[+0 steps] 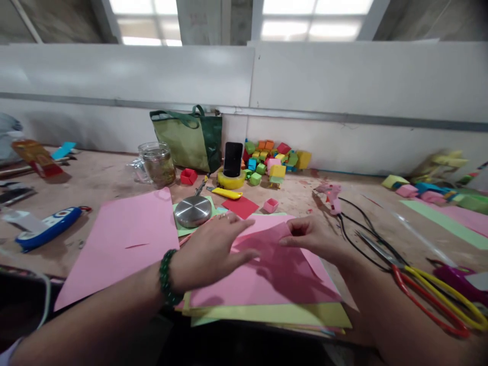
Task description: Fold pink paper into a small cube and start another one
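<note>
A sheet of pink paper (263, 241) is raised and curled over a stack of coloured sheets at the table's front edge. My right hand (310, 236) pinches its right edge between thumb and fingers. Over the left part of that sheet is my left hand (213, 249), with a green bead bracelet at the wrist. Its fingers stretch forward and the thumb stands apart, holding nothing; whether it touches the paper I cannot tell. Yellow sheets (312, 314) show beneath the pink ones. Another pink sheet (125, 239) with a short slit lies to the left.
Beyond my hands are a round metal lid-like disc (193, 211), a yellow cutter (226, 193), a red paper square (240, 207) and a phone (233, 158) on a tape roll. Scissors (396, 262) and a pink glue gun (331, 197) lie right. A glass mug (158, 165) stands back left.
</note>
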